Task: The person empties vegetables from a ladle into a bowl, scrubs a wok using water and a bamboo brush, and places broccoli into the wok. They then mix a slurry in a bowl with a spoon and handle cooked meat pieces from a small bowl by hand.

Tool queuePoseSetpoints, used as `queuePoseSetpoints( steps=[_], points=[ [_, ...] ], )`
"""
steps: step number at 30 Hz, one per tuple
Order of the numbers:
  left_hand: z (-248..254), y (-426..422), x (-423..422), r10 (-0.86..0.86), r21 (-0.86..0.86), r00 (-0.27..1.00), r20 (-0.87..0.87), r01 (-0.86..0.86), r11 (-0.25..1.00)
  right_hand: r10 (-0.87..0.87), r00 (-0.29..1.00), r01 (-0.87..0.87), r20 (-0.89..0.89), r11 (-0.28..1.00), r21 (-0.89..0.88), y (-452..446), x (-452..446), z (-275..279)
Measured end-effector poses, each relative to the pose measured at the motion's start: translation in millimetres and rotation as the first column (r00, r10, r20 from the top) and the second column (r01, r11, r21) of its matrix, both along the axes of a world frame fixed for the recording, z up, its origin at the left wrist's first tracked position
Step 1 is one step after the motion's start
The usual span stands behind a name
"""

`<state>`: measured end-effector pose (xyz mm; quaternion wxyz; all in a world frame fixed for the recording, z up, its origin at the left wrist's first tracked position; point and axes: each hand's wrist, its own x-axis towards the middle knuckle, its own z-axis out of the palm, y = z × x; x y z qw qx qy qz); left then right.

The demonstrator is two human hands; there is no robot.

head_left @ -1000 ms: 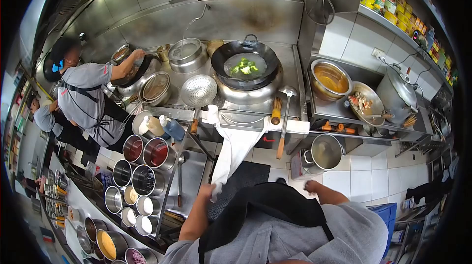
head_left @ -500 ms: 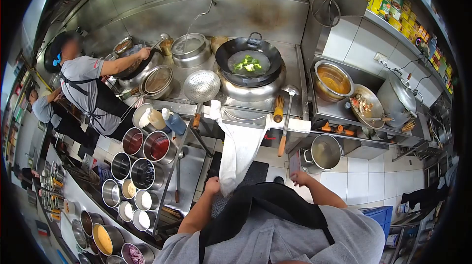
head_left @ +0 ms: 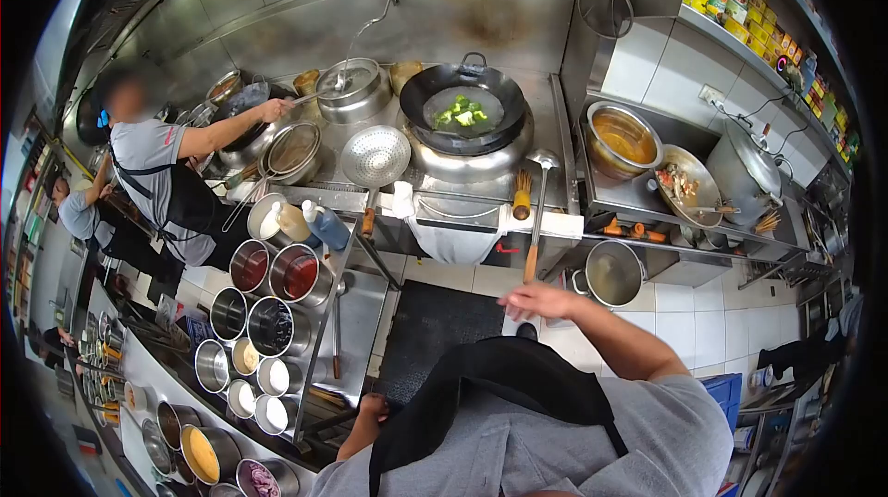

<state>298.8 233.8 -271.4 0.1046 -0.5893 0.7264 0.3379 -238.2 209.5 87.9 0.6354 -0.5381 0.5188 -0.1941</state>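
My right hand (head_left: 544, 301) is stretched out with its fingers extended, near the wooden handle end of a ladle (head_left: 536, 219); whether they touch I cannot tell. Low beside my apron, my left hand (head_left: 374, 406) has curled fingers and no visible object in it. A black wok (head_left: 421, 94) stands on the burner, with green vegetables (head_left: 461, 112) in liquid inside. To its left lies a perforated skimmer (head_left: 376, 156) with a wooden handle. A white cloth (head_left: 467, 243) hangs at the stove's front rail. A bamboo brush (head_left: 523, 193) is beside the ladle.
On the left, a rack holds several sauce pots (head_left: 301, 273) and squeeze bottles (head_left: 326, 225). A co-worker (head_left: 157, 155) works at the neighbouring burner. Bowls (head_left: 599, 145) and a large lidded pot (head_left: 740, 168) stand right. A steel pot (head_left: 613, 272) sits below; a black mat (head_left: 430, 321) covers the floor.
The white cloth, earlier hanging long near my left hand, now sits higher against the rail. My left hand dropped back and down. My right hand moved forward and left, its fingers opening.
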Motion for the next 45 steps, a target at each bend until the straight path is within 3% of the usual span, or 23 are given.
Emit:
queuePoseSetpoints(
  steps=[2, 4, 6, 9, 11, 15, 19, 21, 23, 27, 28, 29, 30, 31, 32, 33, 34, 35, 36, 38, 40, 42, 45],
  points=[
    [0.9, 15.8, 4.3, 0.036, 0.052, 0.999, -0.011, -0.036, 0.998, 0.294, 0.951, -0.252, 0.095, 0.915, -0.314, -20.1, 36.5, 94.6],
    [-0.8, 22.6, 4.3, 0.041, 0.066, 0.999, -0.034, -0.039, 0.997, 0.558, 0.812, -0.261, 0.17, 0.609, -0.749, -31.2, 71.8, 189.5],
    [-5.3, 17.1, 0.2, 0.023, 0.037, 0.998, -0.063, -0.021, 0.999, 0.763, 0.59, -0.127, 0.263, 0.409, -0.904, -34.7, 102.4, 245.6],
    [-17.2, -5.5, -7.0, 0.073, 0.011, 0.986, -0.151, -0.072, 0.997, 0.896, 0.429, -0.18, 0.115, 0.21, -0.961, -30.3, 116.6, 309.6],
    [-19.5, -34.8, -20.1, 0.237, 0.055, 0.927, -0.29, -0.231, 0.971, 0.912, 0.394, -0.216, 0.112, 0.21, -0.954, -28.5, 122.3, 312.6],
    [10.4, -66.6, -52.9, 0.659, 0.394, 0.497, -0.565, -0.539, 0.744, 0.943, 0.299, -0.279, 0.144, 0.23, -0.932, -46.5, 131.6, 316.3],
    [10.5, -63.0, -47.6, 0.602, 0.308, 0.617, -0.507, -0.523, 0.795, 0.966, 0.199, -0.322, 0.166, 0.224, -0.92, -71.1, 126.6, 314.0],
    [24.1, -50.2, -45.5, 0.653, 0.381, 0.612, -0.447, -0.53, 0.758, 0.971, 0.165, -0.343, 0.174, 0.222, -0.913, -85.0, 120.5, 310.2],
    [52.1, -28.9, -46.4, 0.853, 0.517, 0.466, -0.235, -0.683, 0.516, 0.974, 0.121, -0.362, 0.193, 0.225, -0.905, -100.0, 112.8, 300.5],
    [67.4, 9.4, -45.7, 0.954, 0.47, 0.295, -0.046, -0.837, 0.282, 0.939, 0.054, -0.56, 0.339, 0.31, -0.769, -161.9, 100.7, 245.1],
    [81.2, 19.8, -46.3, 0.977, 0.522, 0.202, -0.063, -0.828, 0.205, 0.897, 0.15, -0.649, 0.415, 0.406, -0.643, -187.8, 102.2, 224.7],
    [93.7, 23.8, -50.2, 0.991, 0.574, 0.099, -0.092, -0.808, 0.134, 0.778, 0.448, -0.669, 0.441, 0.618, -0.413, -210.2, 99.4, 196.4],
    [118.6, 26.3, -61.6, 0.982, 0.508, 0.139, -0.128, -0.841, 0.185, 0.585, 0.736, -0.476, 0.341, 0.805, -0.354, -228.5, 102.9, 130.2],
    [141.6, 28.3, -74.3, 0.972, 0.438, 0.183, -0.147, -0.869, 0.23, 0.486, 0.874, -0.416, 0.004, 0.752, -0.512, -245.2, 101.2, 67.8],
    [148.7, 32.7, -81.6, 0.971, 0.377, 0.121, -0.206, -0.906, 0.193, 0.394, 0.902, -0.424, -0.174, 0.742, -0.519, -252.8, 89.9, -0.7],
    [155.2, 41.0, -89.7, 0.965, 0.316, 0.075, -0.252, -0.936, 0.155, 0.378, 0.926, -0.378, -0.021, 0.918, -0.124, -255.1, 71.9, -72.4],
    [168.4, 49.5, -98.5, 0.963, 0.289, 0.054, -0.264, -0.948, 0.133, 0.423, 0.903, -0.421, 0.073, 0.906, -0.047, -243.4, 58.1, -120.4],
    [175.2, 58.1, -105.7, 0.959, 0.262, 0.051, -0.278, -0.957, 0.127, 0.299, 0.95, -0.311, 0.084, 0.91, 0.275, -219.2, 59.8, -122.0],
    [176.0, 71.3, -113.3, 0.949, 0.228, 0.08, -0.304, -0.961, 0.154, 0.377, 0.906, -0.419, 0.19, 0.86, 0.291, -212.3, 46.3, -178.9],
    [179.3, 99.1, -128.4, 0.952, 0.261, 0.003, -0.307, -0.961, 0.087, 0.746, 0.642, -0.765, -0.178, 0.608, -0.21, -187.7, 48.8, -183.3],
    [189.4, 126.3, -135.0, 0.947, 0.283, -0.077, -0.312, -0.959, 0.015, 0.813, 0.571, -0.809, -0.117, 0.531, -0.252, -181.6, 69.5, -179.6],
    [193.6, 154.0, -133.3, 0.976, 0.346, -0.143, -0.164, -0.935, -0.079, 0.864, 0.499, -0.839, -0.066, 0.462, -0.287, -195.3, 97.5, -176.1],
    [214.6, 187.9, -105.3, 0.889, 0.431, -0.374, -0.264, -0.87, -0.238, 0.876, 0.306, -0.951, -0.372, 0.297, -0.083, -225.4, 152.5, -171.6]
  ],
)
